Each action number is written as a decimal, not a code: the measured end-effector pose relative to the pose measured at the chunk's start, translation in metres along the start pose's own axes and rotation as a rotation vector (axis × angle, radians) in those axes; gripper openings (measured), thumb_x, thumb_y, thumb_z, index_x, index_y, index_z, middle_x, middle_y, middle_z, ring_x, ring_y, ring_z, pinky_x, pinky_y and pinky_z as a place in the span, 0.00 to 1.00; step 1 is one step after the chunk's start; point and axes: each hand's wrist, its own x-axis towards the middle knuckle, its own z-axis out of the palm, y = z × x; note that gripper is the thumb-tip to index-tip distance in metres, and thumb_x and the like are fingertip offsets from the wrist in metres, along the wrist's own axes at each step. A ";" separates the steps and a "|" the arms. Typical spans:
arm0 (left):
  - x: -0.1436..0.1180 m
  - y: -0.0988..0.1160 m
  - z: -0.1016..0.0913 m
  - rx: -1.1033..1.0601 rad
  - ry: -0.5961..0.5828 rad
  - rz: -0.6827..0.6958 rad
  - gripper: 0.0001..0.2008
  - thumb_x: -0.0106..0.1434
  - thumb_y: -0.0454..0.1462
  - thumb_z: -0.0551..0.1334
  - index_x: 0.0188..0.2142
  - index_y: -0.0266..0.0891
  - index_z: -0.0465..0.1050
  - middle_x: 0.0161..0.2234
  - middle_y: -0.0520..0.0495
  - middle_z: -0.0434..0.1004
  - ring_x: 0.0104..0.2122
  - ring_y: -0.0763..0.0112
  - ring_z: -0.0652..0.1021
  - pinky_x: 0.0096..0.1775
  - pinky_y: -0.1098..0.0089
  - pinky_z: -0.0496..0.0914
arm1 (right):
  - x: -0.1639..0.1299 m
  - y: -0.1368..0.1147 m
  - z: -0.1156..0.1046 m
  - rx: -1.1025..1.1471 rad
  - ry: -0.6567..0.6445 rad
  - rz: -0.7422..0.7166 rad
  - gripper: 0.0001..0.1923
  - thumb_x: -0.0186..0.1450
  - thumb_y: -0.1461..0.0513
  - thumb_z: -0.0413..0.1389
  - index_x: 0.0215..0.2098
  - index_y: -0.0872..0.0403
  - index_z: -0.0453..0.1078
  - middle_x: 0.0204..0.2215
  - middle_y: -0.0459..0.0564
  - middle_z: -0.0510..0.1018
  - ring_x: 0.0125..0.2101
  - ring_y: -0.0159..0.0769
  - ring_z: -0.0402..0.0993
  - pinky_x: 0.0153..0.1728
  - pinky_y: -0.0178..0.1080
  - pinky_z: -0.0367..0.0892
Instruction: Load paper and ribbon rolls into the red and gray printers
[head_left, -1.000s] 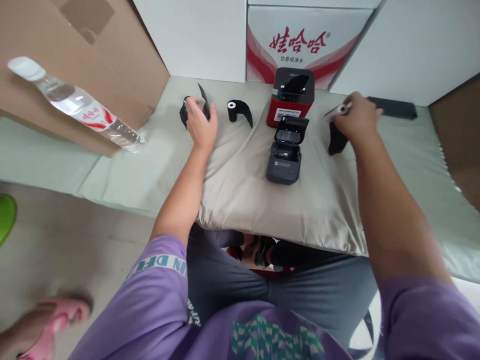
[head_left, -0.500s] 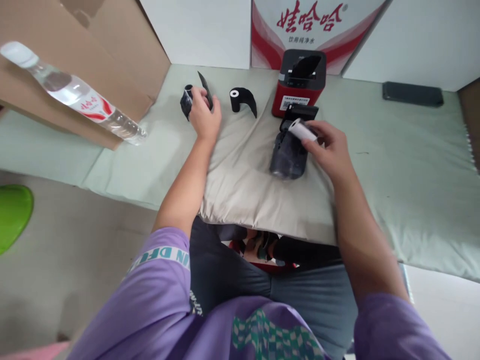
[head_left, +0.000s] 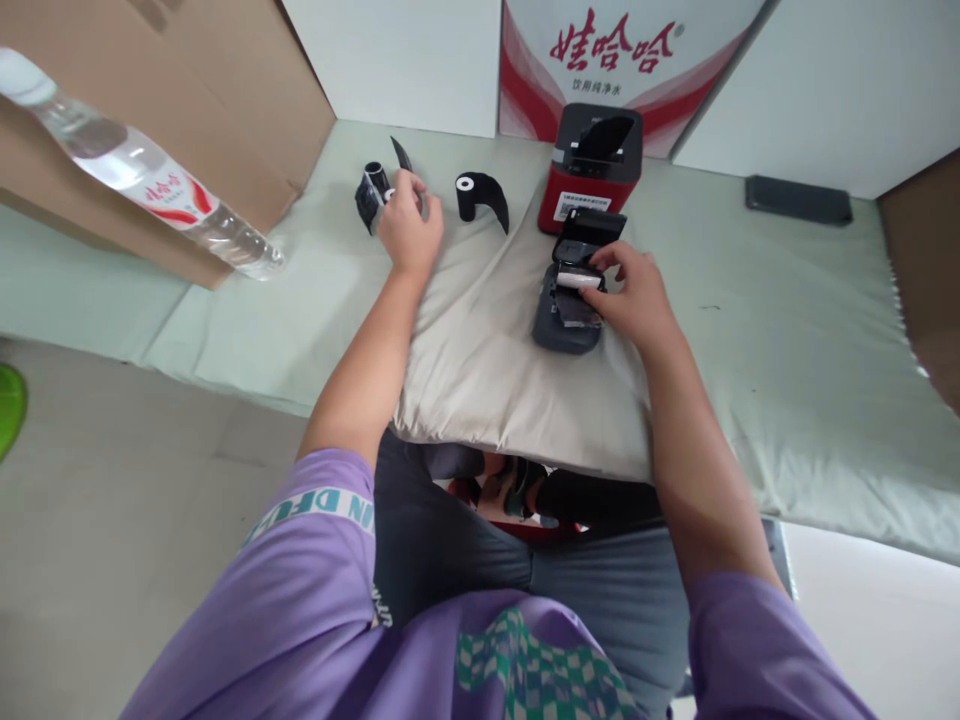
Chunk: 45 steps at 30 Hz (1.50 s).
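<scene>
A small dark grey label printer (head_left: 564,322) lies on a beige pillow (head_left: 487,370) with its lid raised. My right hand (head_left: 630,295) holds a white paper roll (head_left: 579,281) down inside the printer's open bay. Further left, my left hand (head_left: 409,225) grips a black roll (head_left: 371,192) with a loose black strip sticking up. Another black roll with a white core (head_left: 476,198) lies between the two hands. A red and black printer (head_left: 592,165) stands just behind the grey one.
A water bottle (head_left: 142,180) leans on a cardboard box (head_left: 150,90) at the left. A black flat device (head_left: 799,200) lies at the far right on the pale green mat (head_left: 787,330). A red and white carton (head_left: 615,50) stands behind.
My right hand carried the white roll from the far right over to the grey printer and lowered it into the open bay. My left hand stayed on the black roll.
</scene>
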 end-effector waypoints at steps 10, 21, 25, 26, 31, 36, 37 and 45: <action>-0.004 0.011 -0.014 0.029 -0.022 -0.003 0.03 0.73 0.39 0.63 0.40 0.48 0.70 0.31 0.50 0.75 0.36 0.60 0.78 0.44 0.57 0.68 | -0.001 0.002 0.006 -0.002 0.120 -0.020 0.11 0.73 0.52 0.59 0.43 0.48 0.80 0.50 0.58 0.79 0.56 0.54 0.75 0.65 0.63 0.70; -0.046 0.053 -0.019 -0.183 -0.370 0.501 0.28 0.77 0.63 0.49 0.38 0.47 0.74 0.28 0.47 0.74 0.34 0.60 0.81 0.42 0.57 0.72 | 0.010 0.029 0.010 0.518 0.182 0.170 0.37 0.74 0.32 0.41 0.54 0.46 0.77 0.51 0.56 0.87 0.55 0.51 0.84 0.54 0.56 0.78; -0.046 0.053 -0.020 -0.216 -0.389 0.468 0.25 0.77 0.61 0.52 0.39 0.47 0.76 0.28 0.46 0.75 0.35 0.59 0.81 0.45 0.57 0.75 | 0.002 0.011 -0.001 0.520 0.181 0.066 0.29 0.73 0.36 0.51 0.38 0.49 0.80 0.36 0.55 0.89 0.47 0.52 0.87 0.62 0.59 0.74; -0.046 0.054 -0.020 -0.221 -0.395 0.473 0.25 0.76 0.60 0.52 0.39 0.48 0.76 0.28 0.46 0.75 0.35 0.59 0.81 0.45 0.57 0.75 | 0.000 0.008 -0.003 0.526 0.186 0.038 0.28 0.73 0.37 0.53 0.36 0.48 0.80 0.35 0.54 0.89 0.46 0.51 0.87 0.63 0.59 0.74; -0.054 0.062 -0.021 -0.236 -0.464 0.572 0.24 0.77 0.59 0.53 0.40 0.48 0.77 0.29 0.47 0.77 0.33 0.60 0.81 0.43 0.58 0.75 | -0.008 0.001 -0.003 0.390 0.226 -0.060 0.29 0.75 0.36 0.53 0.39 0.47 0.83 0.38 0.53 0.88 0.49 0.51 0.84 0.63 0.59 0.74; -0.059 0.065 -0.016 -0.235 -0.512 0.615 0.23 0.77 0.57 0.53 0.41 0.47 0.78 0.30 0.46 0.78 0.33 0.60 0.80 0.42 0.59 0.75 | -0.020 -0.011 -0.005 0.256 0.167 -0.084 0.36 0.76 0.33 0.44 0.45 0.44 0.85 0.41 0.54 0.88 0.57 0.53 0.82 0.66 0.59 0.74; -0.058 0.064 -0.015 -0.236 -0.512 0.608 0.23 0.77 0.57 0.53 0.41 0.47 0.78 0.30 0.46 0.78 0.33 0.60 0.80 0.42 0.59 0.74 | -0.022 -0.014 -0.005 0.257 0.153 -0.096 0.36 0.76 0.32 0.43 0.48 0.44 0.85 0.43 0.54 0.89 0.58 0.53 0.82 0.67 0.60 0.73; -0.055 0.057 -0.006 -0.236 -0.512 0.587 0.20 0.77 0.54 0.55 0.40 0.46 0.77 0.30 0.47 0.78 0.34 0.59 0.81 0.43 0.58 0.74 | -0.030 -0.019 -0.003 0.325 0.082 -0.130 0.41 0.77 0.31 0.38 0.60 0.42 0.81 0.60 0.51 0.86 0.66 0.51 0.80 0.72 0.61 0.70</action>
